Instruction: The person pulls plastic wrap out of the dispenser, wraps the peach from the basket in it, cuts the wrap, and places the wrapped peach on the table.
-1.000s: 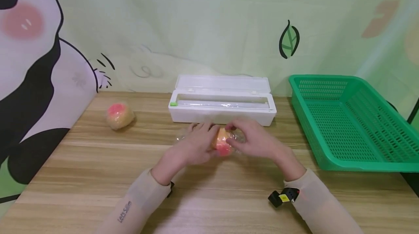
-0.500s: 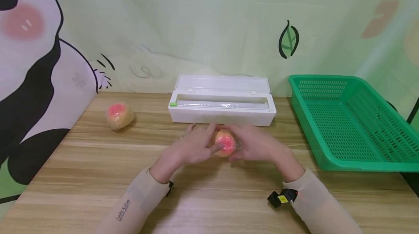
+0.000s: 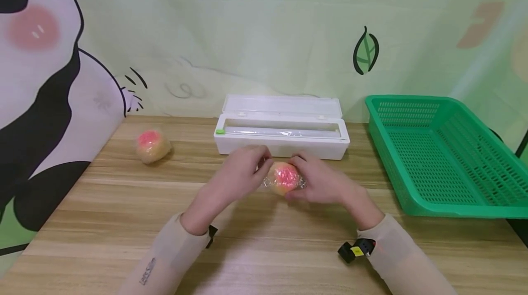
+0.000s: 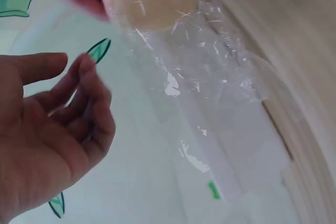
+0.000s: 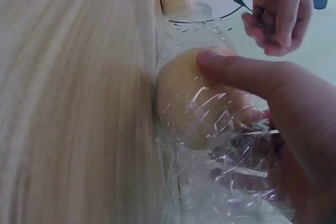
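Observation:
A pink-and-yellow peach in loose cling film sits on the table in front of the white box. My right hand grips it from the right; in the right wrist view the thumb presses on the peach and the other fingers go behind it, partly hidden by film. My left hand hovers just left of the peach, fingers loosely bent. The left wrist view shows a gap between its thumb and fingertips, with nothing held. Film spreads out from the peach's side below that hand.
The lidded white dispenser box stands open behind the hands, a film roll inside. A second wrapped peach rests at the left. The green mesh basket is at the right; a printed curtain hangs behind the table.
The left hand has come off the peach and lifted slightly up and left. The right hand, earlier plucking at the film, now holds the peach, which has turned its pink top more into view.

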Demonstrator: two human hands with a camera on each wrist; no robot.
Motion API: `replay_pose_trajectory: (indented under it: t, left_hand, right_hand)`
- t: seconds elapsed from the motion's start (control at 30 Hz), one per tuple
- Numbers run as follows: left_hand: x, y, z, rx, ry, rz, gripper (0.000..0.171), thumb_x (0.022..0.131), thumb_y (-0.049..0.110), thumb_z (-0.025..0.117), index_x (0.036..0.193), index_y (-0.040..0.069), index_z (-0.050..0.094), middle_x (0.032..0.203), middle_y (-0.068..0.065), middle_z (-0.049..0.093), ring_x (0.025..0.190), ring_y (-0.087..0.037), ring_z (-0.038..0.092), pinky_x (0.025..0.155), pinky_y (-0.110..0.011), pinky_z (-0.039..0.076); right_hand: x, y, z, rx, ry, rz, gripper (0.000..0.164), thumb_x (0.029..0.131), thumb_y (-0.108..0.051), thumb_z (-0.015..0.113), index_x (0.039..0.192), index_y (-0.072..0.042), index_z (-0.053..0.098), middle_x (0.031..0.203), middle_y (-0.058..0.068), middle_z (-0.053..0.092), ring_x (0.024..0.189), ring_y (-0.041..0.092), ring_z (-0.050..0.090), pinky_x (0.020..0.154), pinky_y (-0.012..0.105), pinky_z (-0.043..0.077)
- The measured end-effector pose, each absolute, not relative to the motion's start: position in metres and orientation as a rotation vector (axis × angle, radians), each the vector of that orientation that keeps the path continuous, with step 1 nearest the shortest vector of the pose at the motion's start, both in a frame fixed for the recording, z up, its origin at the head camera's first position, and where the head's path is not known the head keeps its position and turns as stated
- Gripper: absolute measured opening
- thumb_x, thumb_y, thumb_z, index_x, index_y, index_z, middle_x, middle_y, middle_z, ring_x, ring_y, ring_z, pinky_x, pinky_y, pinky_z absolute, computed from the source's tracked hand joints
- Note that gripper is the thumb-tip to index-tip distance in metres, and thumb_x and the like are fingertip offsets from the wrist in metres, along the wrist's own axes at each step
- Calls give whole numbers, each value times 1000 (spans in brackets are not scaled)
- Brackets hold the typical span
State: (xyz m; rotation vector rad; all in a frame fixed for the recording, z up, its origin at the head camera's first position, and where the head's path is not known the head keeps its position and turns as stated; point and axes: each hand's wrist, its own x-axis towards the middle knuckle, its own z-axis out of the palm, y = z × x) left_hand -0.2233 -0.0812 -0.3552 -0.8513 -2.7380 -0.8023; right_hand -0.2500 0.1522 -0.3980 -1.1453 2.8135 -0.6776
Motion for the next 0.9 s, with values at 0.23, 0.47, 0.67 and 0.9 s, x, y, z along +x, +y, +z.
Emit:
replay_pose_trajectory:
  t: [0.23,0.47,0.67,0.9]
  left_hand:
    - [-221,-81,-352,-729,-2893,-861,15,104,12,58,102,2,69,83,-1,64,69,-14,58,62,-28,51]
    - [-223,-84,-358,-621,-2886,-904,27,106,21,59,116,-4,64,102,-12,65,87,-23,61,73,-35,54]
    - [-230,-84,-363,-578,-2795,-1071,33,107,22,56,126,-6,56,103,-17,66,92,-27,68,74,-37,58]
    - [-234,-82,-368,-563,-2749,-1120,34,109,24,50,125,-5,60,105,-14,64,90,-24,64,73,-35,56]
  right_hand:
    - [-250,154,-396,-1071,2830,-755,60,83,-39,83,125,-2,60,113,2,61,100,16,59,88,35,54]
    - [-253,153,-392,-1101,2883,-821,65,82,-35,86,128,1,58,118,7,61,105,20,60,91,39,54]
    - [-251,150,-387,-1124,2959,-802,71,78,-32,91,130,3,57,122,11,60,110,24,60,94,40,54]
    - [-246,145,-383,-1187,3034,-771,76,75,-30,93,132,4,56,125,14,59,113,27,59,97,41,53]
